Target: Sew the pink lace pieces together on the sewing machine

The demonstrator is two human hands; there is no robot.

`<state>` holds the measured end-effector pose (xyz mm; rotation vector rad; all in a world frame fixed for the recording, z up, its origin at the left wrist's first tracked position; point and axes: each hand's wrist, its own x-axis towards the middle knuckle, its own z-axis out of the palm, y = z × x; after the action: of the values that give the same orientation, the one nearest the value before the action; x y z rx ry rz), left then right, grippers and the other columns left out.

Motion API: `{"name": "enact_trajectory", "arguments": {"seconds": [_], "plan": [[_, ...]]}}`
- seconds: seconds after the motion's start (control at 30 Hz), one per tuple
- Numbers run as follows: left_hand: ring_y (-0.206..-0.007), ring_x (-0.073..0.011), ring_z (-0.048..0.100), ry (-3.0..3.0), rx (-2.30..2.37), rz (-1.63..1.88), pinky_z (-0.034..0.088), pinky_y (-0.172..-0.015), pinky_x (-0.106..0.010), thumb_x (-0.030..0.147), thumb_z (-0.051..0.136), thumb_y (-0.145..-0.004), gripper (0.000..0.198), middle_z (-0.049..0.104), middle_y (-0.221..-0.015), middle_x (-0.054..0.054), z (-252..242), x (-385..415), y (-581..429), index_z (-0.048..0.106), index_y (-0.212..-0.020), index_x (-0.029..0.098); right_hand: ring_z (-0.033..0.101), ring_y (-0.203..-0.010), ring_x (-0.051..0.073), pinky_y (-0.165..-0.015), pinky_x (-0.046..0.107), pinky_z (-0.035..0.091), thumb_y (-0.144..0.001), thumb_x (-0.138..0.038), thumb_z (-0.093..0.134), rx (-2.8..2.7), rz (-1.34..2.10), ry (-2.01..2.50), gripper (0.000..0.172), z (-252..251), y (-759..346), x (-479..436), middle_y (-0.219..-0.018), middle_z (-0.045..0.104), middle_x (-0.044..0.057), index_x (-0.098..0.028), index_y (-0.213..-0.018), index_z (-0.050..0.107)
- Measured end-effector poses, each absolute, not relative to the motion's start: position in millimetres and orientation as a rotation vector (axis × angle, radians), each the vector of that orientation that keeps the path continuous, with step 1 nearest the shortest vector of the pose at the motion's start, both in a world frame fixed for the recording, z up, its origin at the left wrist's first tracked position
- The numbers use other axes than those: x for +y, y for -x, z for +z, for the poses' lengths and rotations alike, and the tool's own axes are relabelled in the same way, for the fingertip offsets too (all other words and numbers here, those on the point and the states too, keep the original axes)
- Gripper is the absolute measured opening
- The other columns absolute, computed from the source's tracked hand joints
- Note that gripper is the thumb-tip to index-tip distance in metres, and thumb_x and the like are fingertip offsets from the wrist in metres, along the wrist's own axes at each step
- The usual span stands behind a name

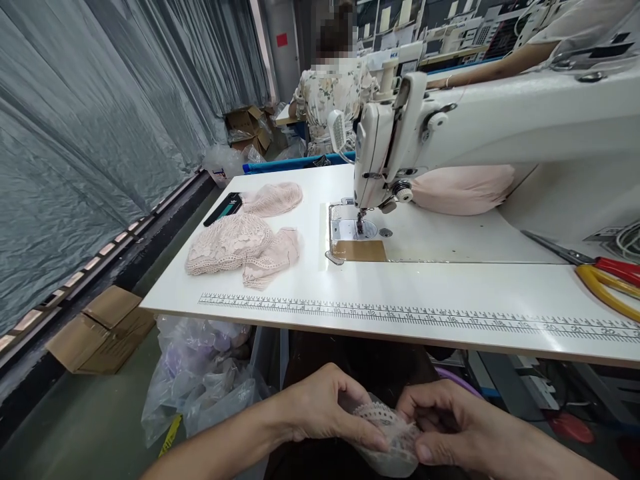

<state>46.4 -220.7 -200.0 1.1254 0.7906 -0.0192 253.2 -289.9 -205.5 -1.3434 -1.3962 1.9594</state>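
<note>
Below the table's front edge, my left hand (333,413) is closed on a small piece of pale lace fabric (387,427) with a scalloped, holed edging. My right hand (445,420) pinches the other side of the same piece. Both hands are over my lap, and the fingers partly hide the fabric. On the left of the white table (300,303) lies a loose heap of pink lace pieces (235,243). A white sewing machine (380,153) stands to the right, its presser foot (360,220) over the metal plate.
Scissors (600,267) with red and yellow handles lie at the table's right. Pink fabric (460,190) rests behind the needle, and a dark phone-like object (223,208) by the lace. Plastic bags (200,373) and a cardboard box (103,330) are below left. A person (330,87) sits ahead.
</note>
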Motion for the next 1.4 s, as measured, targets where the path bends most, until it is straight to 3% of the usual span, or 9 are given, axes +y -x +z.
{"name": "enact_trajectory", "arguments": {"seconds": [0.23,0.47,0.77,0.97,1.1,1.4], "plan": [[-0.053,-0.0056,0.041,-1.102,0.77,-0.004,0.035,-0.055,-0.019,0.034,0.083,-0.052,0.031,0.052,-0.056,0.004,-202,-226,-42,0.07,-0.067,0.011,0.03,-0.049,0.006,-0.044,0.018,0.025,-0.081,-0.06,0.055,-1.427,1.907,1.303,0.044,-201,-247,-295,-0.057,0.036,-0.007,-0.017,-0.073,0.057],[-0.056,-0.0063,0.043,-1.127,0.763,-0.042,0.036,-0.058,-0.019,0.035,0.085,-0.05,0.034,0.055,-0.06,0.004,-197,-224,-40,0.071,-0.07,0.011,0.026,-0.047,0.006,-0.042,0.02,0.019,-0.079,-0.054,0.06,-1.433,1.883,1.32,0.038,-202,-244,-295,-0.052,0.033,-0.008,-0.017,-0.069,0.054],[-0.051,-0.0059,0.041,-1.159,0.81,0.002,0.033,-0.051,-0.018,0.033,0.081,-0.056,0.028,0.05,-0.052,0.004,-197,-224,-48,0.067,-0.063,0.009,0.026,-0.052,0.008,-0.047,0.022,0.019,-0.082,-0.048,0.058,-1.497,1.829,1.305,0.037,-196,-249,-292,-0.055,0.032,-0.007,-0.016,-0.063,0.052],[-0.051,-0.0054,0.041,-1.158,0.847,-0.008,0.033,-0.051,-0.018,0.032,0.08,-0.055,0.027,0.051,-0.052,0.004,-196,-222,-50,0.069,-0.065,0.009,0.034,-0.058,0.009,-0.052,0.022,0.024,-0.081,-0.048,0.058,-1.517,1.837,1.287,0.034,-205,-249,-288,-0.062,0.042,-0.005,-0.014,-0.075,0.059],[-0.051,-0.005,0.039,-1.172,0.84,-0.003,0.031,-0.05,-0.018,0.033,0.08,-0.056,0.028,0.049,-0.052,0.005,-195,-220,-50,0.069,-0.065,0.009,0.03,-0.056,0.009,-0.05,0.023,0.022,-0.081,-0.042,0.058,-1.52,1.785,1.37,0.03,-204,-245,-285,-0.059,0.036,-0.006,-0.016,-0.067,0.053],[-0.049,-0.0057,0.033,-1.515,0.907,0.042,0.024,-0.045,-0.019,0.042,0.075,-0.062,0.034,0.044,-0.05,0.006,-127,-172,-46,0.069,-0.069,0.009,0.027,-0.055,0.01,-0.051,0.025,0.02,-0.076,-0.051,0.057,-1.446,1.656,1.375,0.036,-157,-235,-246,-0.056,0.035,-0.006,-0.019,-0.063,0.044]]}}
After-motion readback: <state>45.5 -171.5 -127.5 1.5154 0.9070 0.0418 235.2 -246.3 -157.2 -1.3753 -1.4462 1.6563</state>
